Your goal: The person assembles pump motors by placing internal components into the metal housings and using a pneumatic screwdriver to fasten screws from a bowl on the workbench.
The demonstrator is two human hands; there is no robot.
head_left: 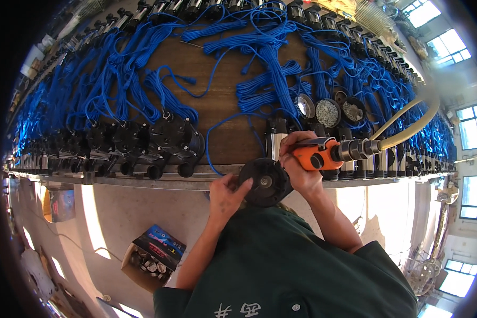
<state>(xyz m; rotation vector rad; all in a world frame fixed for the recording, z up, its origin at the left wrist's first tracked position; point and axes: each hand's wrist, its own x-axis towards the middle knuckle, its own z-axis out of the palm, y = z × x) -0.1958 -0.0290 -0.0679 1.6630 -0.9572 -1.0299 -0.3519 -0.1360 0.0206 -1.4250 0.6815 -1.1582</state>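
with left hand point(227, 197) fingers pinching a round black plastic housing point(256, 194) at the brown counter's point(230, 140) near edge and right hand point(303, 179) fingers wrapped around an orange hose-fed driver point(331, 153), the person seems mid-fastening, which likely calls for steady alignment next.

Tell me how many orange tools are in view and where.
1: the orange tool in the right hand, joined to a pale hose. Others could be hidden.
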